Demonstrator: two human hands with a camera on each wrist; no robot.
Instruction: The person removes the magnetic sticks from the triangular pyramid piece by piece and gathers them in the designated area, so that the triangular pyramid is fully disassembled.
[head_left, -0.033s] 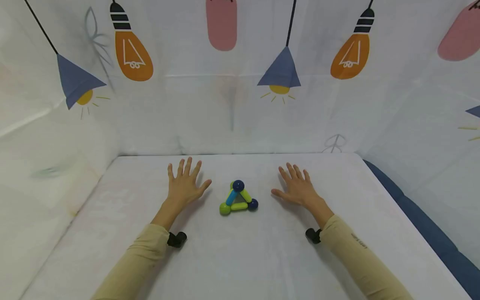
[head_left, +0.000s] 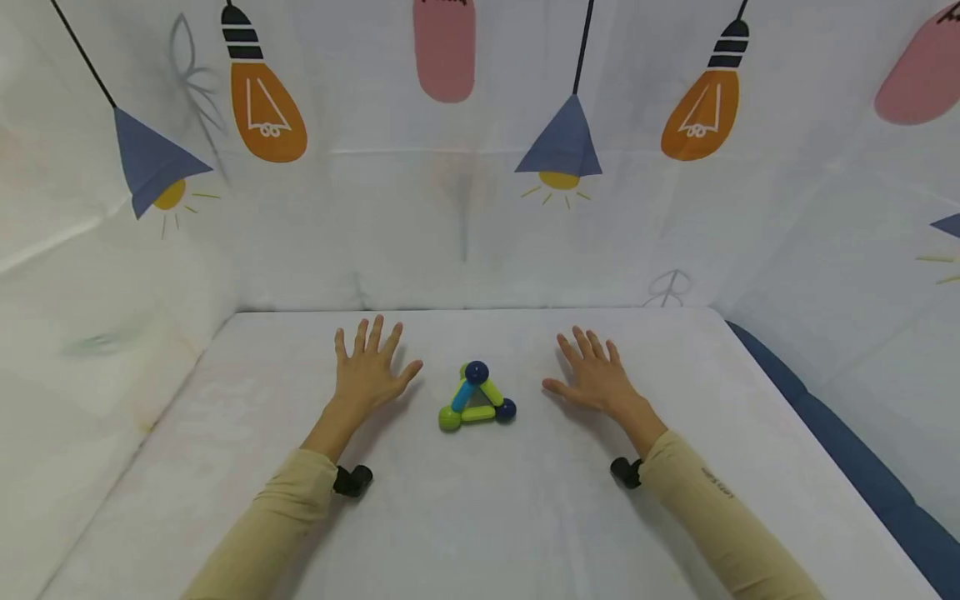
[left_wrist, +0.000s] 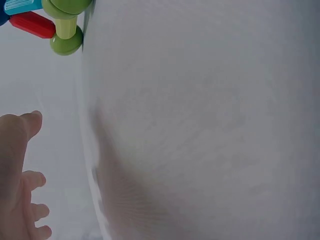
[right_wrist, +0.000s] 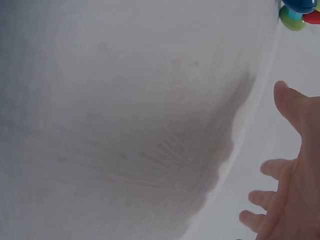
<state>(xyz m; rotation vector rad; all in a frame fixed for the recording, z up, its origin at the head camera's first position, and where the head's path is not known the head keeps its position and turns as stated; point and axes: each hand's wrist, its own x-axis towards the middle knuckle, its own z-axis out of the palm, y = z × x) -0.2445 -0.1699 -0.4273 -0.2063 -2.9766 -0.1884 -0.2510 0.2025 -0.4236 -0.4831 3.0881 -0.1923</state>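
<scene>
Near the middle of the table stands a small pyramid-like frame of magnetic sticks and balls (head_left: pixel 478 413). It has lime sticks, a blue stick (head_left: pixel 463 396), dark blue balls (head_left: pixel 506 410) and green balls (head_left: pixel 450 419). A red stick (left_wrist: pixel 32 24) of it shows in the left wrist view. To its left, my left hand (head_left: pixel 367 377) is held palm down with fingers spread, apart from the frame. On the other side my right hand (head_left: pixel 597 381) lies likewise, fingers straight and spread, touching none of the pieces. Both thumbs point inward towards the frame.
A white cloth covers the table (head_left: pixel 480 517). Behind it hangs a white curtain (head_left: pixel 405 217) printed with lamps and bulbs. Blue padding (head_left: pixel 847 442) runs along the right edge. Each wrist carries a small black camera (head_left: pixel 354 481).
</scene>
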